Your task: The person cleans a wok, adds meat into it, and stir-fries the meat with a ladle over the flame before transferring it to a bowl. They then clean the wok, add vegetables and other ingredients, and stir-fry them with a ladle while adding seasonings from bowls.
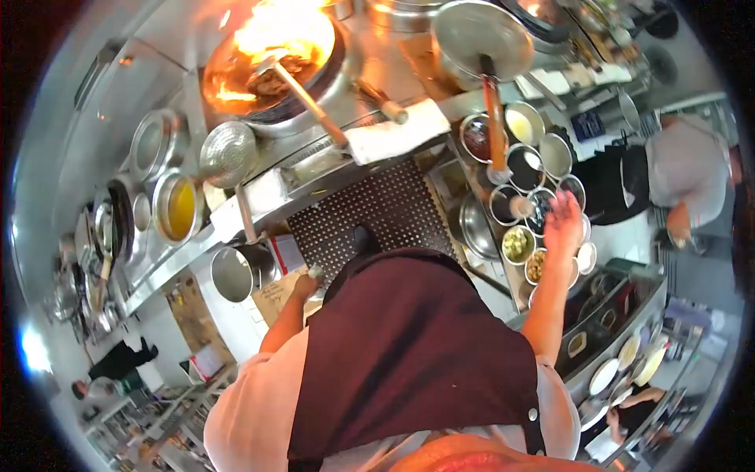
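Note:
My right hand (563,222) is raised over the round metal ingredient tubs at the right, its fingers apart and nothing visible in them. Beneath and beside it are a tub of pale green chopped pieces (517,245), a tub of brown pieces (535,266) and a tub with dark contents (541,206). My left hand (302,288) hangs low by my apron (409,338), curled around a small whitish thing (315,271) too small to name. Ahead, a wok (216,86) holds dark food under tall flames, and a wooden-handled ladle (303,94) rests in it.
A second wok (464,39) stands beside an orange-handled utensil (494,118). At left are a perforated strainer (228,153), a pot of yellow liquid (179,208) and a metal pot (233,274). A perforated mat (377,208) covers the floor. A co-worker (684,169) stands at right.

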Demonstrator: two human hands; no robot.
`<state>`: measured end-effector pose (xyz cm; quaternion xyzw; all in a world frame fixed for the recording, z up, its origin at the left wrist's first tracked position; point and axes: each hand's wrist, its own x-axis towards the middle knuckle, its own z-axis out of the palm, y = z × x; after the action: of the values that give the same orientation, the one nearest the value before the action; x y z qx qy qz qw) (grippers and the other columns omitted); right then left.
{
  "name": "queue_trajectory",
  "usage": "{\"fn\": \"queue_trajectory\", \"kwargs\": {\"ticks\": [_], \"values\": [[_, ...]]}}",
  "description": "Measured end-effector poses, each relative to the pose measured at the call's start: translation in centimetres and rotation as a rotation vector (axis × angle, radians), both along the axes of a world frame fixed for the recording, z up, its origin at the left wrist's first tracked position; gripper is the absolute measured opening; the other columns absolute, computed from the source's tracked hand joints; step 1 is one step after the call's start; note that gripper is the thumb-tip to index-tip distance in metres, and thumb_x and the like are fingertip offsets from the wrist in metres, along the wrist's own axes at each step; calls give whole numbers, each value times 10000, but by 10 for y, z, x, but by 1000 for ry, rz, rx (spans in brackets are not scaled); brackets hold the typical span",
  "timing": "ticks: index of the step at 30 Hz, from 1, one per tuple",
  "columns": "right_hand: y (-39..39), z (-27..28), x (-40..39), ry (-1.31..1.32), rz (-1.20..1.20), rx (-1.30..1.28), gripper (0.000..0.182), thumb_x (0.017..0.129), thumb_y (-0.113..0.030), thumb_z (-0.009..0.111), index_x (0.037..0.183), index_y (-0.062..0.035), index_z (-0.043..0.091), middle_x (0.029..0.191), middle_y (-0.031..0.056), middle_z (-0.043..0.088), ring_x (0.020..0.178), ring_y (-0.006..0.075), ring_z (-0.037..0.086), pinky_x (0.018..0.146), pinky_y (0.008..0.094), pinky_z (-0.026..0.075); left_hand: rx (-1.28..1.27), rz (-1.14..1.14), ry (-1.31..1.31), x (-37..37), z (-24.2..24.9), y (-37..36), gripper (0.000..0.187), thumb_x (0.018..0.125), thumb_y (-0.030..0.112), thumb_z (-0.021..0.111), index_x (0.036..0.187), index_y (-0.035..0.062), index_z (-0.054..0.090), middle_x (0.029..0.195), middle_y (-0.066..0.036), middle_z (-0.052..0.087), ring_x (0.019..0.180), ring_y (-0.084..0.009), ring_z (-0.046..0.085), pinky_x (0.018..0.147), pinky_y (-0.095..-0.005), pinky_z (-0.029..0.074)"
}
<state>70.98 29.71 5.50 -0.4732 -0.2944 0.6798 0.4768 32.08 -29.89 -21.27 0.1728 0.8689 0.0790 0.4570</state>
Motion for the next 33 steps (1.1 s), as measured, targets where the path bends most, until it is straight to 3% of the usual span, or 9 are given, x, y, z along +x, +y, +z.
{"fn": "queue_trajectory", "kwargs": {"ticks": [3, 6, 9, 11, 15, 18, 21, 28, 33], "values": [[-14, 19, -159, 17, 124, -140, 332, 978, -242, 634, 1254, -59, 643, 1166, 145, 717, 920, 223, 717, 570, 281, 444, 0, -68, 58, -23, -36, -53, 488, 805, 405, 719, 994, -44, 743, 973, -237, 748, 935, -378, 729, 813, -448, 543], [-17, 17, -297, 123, 324, -137, 329, 989, -189, 611, 1283, -42, 599, 1126, 168, 727, 864, 225, 732, 514, 268, 441, 93, 419, -78, -32, 19, -59, 425, 779, 363, 774, 944, -28, 755, 883, -183, 755, 786, -284, 734, 744, -391, 547], [-28, 39, -427, 86, 460, -49, 310, 987, -204, 608, 1252, -46, 640, 1120, 153, 742, 837, 198, 735, 553, 261, 442, 105, 550, -12, -28, -20, -107, 390, 772, 332, 780, 920, -28, 752, 867, -184, 750, 778, -284, 731, 706, -389, 540], [-27, 28, -516, 68, 579, 54, 276, 987, -202, 623, 1206, -38, 663, 1084, 145, 751, 781, 195, 737, 537, 271, 441, 211, 299, 109, -12, -23, -130, 392, 761, 335, 789, 929, -18, 753, 854, -165, 747, 773, -270, 727, 685, -387, 536], [-17, 29, -560, -182, 542, 454, 257, 989, -220, 649, 1149, -25, 698, 1048, 120, 755, 753, 167, 726, 521, 268, 433, 56, 621, 45, 29, 79, -86, 320, 810, 276, 750, 981, 5, 757, 921, -138, 755, 850, -227, 725, 699, -397, 537], [-33, 57, -472, -199, 500, 615, 247, 997, -204, 644, 1133, -10, 714, 1006, 100, 757, 745, 141, 715, 525, 247, 433, 201, -350, 131, 52, -38, -165, 292, 824, 205, 718, 1029, 0, 754, 971, -144, 755, 881, -219, 722, 712, -379, 536], [-35, 26, -345, -105, 446, 590, 255, 1006, -184, 630, 1155, 7, 711, 978, 94, 754, 746, 126, 707, 525, 238, 434, -26, 61, -28, 68, -42, -145, 299, 821, 201, 718, 1038, -2, 752, 975, -147, 755, 881, -223, 722, 714, -378, 535], [-66, 34, 49, -329, -81, 441, 243, 1016, -156, 603, 1188, -10, 693, 1047, 104, 759, 798, 110, 710, 560, 195, 446, -33, -120, -59, 70, -62, -14, 316, 814, 191, 718, 1059, -6, 747, 984, -156, 754, 881, -231, 722, 718, -377, 534], [-31, -65, 263, -623, -508, 321, 276, 996, -124, 590, 1197, 43, 679, 1067, 122, 753, 768, 155, 723, 556, 241, 455, 37, -99, 13, 88, -44, 87, 329, 809, 185, 718, 1075, -8, 744, 991, -162, 753, 881, -236, 723, 721, -377, 534]]}}
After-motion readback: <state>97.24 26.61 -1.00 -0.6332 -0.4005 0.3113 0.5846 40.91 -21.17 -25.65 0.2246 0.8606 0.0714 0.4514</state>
